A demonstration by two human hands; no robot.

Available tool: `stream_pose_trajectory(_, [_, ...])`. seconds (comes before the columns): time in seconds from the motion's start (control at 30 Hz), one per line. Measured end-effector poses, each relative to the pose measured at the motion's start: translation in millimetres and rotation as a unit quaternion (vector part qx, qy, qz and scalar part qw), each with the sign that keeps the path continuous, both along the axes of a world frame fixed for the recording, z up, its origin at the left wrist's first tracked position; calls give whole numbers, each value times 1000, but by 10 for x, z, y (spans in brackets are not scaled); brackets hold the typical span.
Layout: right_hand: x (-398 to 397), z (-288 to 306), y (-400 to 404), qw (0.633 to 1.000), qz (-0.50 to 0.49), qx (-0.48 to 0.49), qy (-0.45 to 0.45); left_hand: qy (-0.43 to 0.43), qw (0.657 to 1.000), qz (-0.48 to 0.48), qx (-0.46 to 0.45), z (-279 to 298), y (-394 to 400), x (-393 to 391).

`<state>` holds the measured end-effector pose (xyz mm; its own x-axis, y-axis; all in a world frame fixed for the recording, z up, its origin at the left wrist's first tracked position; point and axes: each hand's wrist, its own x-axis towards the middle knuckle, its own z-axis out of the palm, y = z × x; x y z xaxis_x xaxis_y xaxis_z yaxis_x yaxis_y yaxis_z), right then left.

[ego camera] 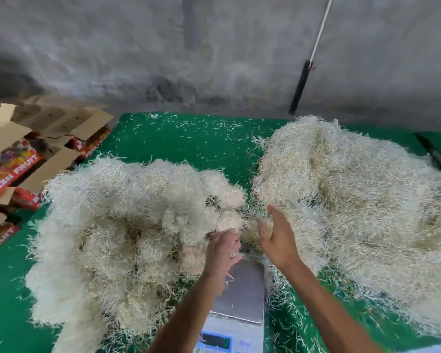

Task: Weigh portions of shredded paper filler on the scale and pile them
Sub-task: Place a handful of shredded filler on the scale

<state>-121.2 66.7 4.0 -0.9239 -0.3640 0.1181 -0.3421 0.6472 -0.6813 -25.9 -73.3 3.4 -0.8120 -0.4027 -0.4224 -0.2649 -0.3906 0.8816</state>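
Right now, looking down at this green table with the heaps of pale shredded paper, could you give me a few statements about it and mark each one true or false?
1. The grey metal scale platform sits between two heaps of pale shredded paper filler, the left heap and the right heap. True.
2. The scale platform is piled high with filler. False: most of its surface is bare, with only stray strands on it.
3. The right hand is open, fingers spread. True.
4. The printed red cardboard fruit boxes stand at the right of the green table. False: they are stacked at the left.
5. The left hand rests flat on the scale's display. False: it is at the left heap's edge.
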Motion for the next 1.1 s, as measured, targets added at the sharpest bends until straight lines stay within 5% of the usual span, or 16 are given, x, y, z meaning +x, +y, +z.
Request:
stream_pose_trajectory(0.23, [-526,-454,1090,991,-78,-76,-80,-32,991,-50,-124,-328,683,-777])
stream_pose_trajectory(0.4, [-916,-844,1423,998,-23,-14,-54,-65,968,-46,-238,-586,1061,-1247])
stream_pose_trajectory(0.6, [-1083,-1208,1123,973,-12,-77,-216,-201,973,-93,-59,-902,1401,-1707])
stream_pose_trajectory(0.8, [-740,-1169,1042,984,66,-119,-116,-171,980,-101,17,-995,1358,-1708])
stream_pose_trajectory(0.93, [-596,-1114,1151,984,-76,-160,24,-144,984,35,95,-917,1169,-1839])
stream_pose_trajectory(1.0, [-525,-1021,1164,975,-136,-169,-51,-160,982,59,76,-738,1175,-1870])
stream_pose_trajectory(1.1, [-371,-828,1047,916,-86,-317,-229,-98,991,-92,0,-452,1292,-1635])
